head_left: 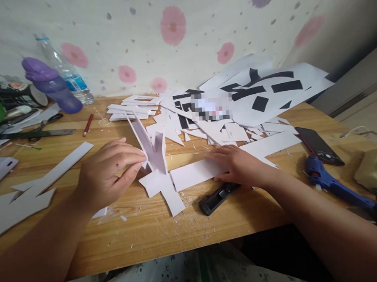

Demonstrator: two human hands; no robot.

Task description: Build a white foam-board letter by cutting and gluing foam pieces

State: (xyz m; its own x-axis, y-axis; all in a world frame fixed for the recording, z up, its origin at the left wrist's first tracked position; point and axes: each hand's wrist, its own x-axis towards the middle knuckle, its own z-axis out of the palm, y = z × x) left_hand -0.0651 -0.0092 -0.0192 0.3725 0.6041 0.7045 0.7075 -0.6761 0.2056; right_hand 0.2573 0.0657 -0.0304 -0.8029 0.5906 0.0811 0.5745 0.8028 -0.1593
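So the white board shape (pixel 160 180) is sitting around the middle of the table (pixel 144 252), a bit back from the front edge, flat base with thin walls standing up on it. Left hand (pixel 111 172) is at its left side, thumb and index close together with the tips right by the standing wall; can't tell if they're actually pinching it. Right hand (pixel 240 163) is palm down on a long white strip (pixel 193 174), thumb apart from the fingers. The strip's left end is right beside the shape, can't tell if they touch. Black plastic tool (pixel 215 202) is just under that hand, toward the front edge. Blue glue gun (pixel 331 184) and phone (pixel 320 146) are over by the right edge, and white scraps (pixel 207 131) are heaped along the back edge.
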